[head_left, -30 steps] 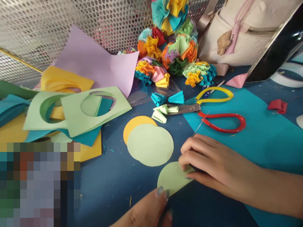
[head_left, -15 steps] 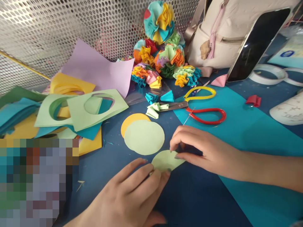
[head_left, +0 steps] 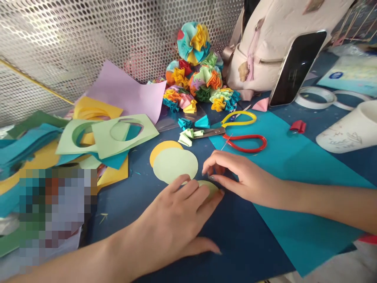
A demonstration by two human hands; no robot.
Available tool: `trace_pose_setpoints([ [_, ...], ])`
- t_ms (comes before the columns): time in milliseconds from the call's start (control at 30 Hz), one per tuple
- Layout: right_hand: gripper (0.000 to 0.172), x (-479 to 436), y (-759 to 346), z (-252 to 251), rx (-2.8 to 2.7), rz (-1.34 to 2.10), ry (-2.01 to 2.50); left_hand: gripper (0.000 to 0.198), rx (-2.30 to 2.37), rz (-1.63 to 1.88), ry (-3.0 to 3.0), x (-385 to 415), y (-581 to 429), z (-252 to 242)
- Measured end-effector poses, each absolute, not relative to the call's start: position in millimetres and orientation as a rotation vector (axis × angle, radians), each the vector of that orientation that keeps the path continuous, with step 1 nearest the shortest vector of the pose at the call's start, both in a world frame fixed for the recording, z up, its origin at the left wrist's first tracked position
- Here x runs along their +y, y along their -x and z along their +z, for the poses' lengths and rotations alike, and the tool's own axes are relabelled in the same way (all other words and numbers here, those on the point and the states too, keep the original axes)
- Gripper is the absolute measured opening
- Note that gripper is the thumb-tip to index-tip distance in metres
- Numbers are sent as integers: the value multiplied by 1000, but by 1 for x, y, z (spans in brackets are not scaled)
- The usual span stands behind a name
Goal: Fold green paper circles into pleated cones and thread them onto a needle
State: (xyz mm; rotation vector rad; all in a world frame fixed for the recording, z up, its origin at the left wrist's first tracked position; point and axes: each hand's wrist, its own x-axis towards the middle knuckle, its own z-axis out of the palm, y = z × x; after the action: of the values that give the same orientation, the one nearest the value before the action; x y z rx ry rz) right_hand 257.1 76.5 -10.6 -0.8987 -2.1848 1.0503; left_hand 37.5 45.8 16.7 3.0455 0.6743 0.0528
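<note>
The person's left hand (head_left: 173,214) reaches in low over the dark blue table (head_left: 244,243), fingers close together and thumb swung wide from them, the fingertips pressing on a folded pale green paper piece (head_left: 211,188), which lies toward the middle of the table and is mostly covered. To the right, the near corner of a large teal sheet (head_left: 294,163) reaches the table's near edge. Just beyond the folded piece is the right hand (head_left: 238,173), fingers curled, a narrow gap between thumb and forefinger; a thin needle (head_left: 226,142) juts up behind its knuckles, and whether the hand grips it one cannot tell. Next to the left fingertips lie pale green paper circles (head_left: 175,165), overlapping a yellow circle (head_left: 156,151). Toward the table's left edge spread cut sheets (head_left: 106,147) with round holes, partly lost in a pixelated patch. Farther back, scissors (head_left: 223,131) with one red and one yellow handle rest partly on the teal sheet, small folded green pieces (head_left: 187,137) at their blades. A white patterned cup (head_left: 347,131) leans over near the right edge. Along the far edge stand ruffled paper balls (head_left: 194,43), a propped phone (head_left: 297,67) and a pale bag (head_left: 273,29), before a perforated panel (head_left: 88,31).
</note>
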Motion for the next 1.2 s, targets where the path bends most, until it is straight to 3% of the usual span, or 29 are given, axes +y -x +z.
trace_pose_setpoints([
  [67,23,76,-257,-11,-2227,1017,896,67,665,110,-3024,45,-37,18],
  [233,27,73,-257,-13,-2391,883,894,22,904,434,-2845,38,-18,24],
  [300,31,72,-256,-13,-2440,834,884,24,1152,479,-2798,33,-10,23],
  [400,19,72,-256,-14,-2460,811,833,29,1309,430,-2639,28,-5,18],
  [500,7,72,-256,-14,-2417,802,733,7,1257,487,-2519,25,-6,14],
  [567,3,71,-256,-14,-2382,753,638,11,1197,584,-2529,24,-8,13],
  [700,10,69,-257,-13,-2407,473,478,17,1133,688,-2714,24,-5,14],
  [933,12,70,-262,-9,-2613,225,364,15,1119,540,-2872,15,9,7],
  [1200,13,71,-256,-11,-2650,407,451,31,975,495,-2993,16,13,2],
])
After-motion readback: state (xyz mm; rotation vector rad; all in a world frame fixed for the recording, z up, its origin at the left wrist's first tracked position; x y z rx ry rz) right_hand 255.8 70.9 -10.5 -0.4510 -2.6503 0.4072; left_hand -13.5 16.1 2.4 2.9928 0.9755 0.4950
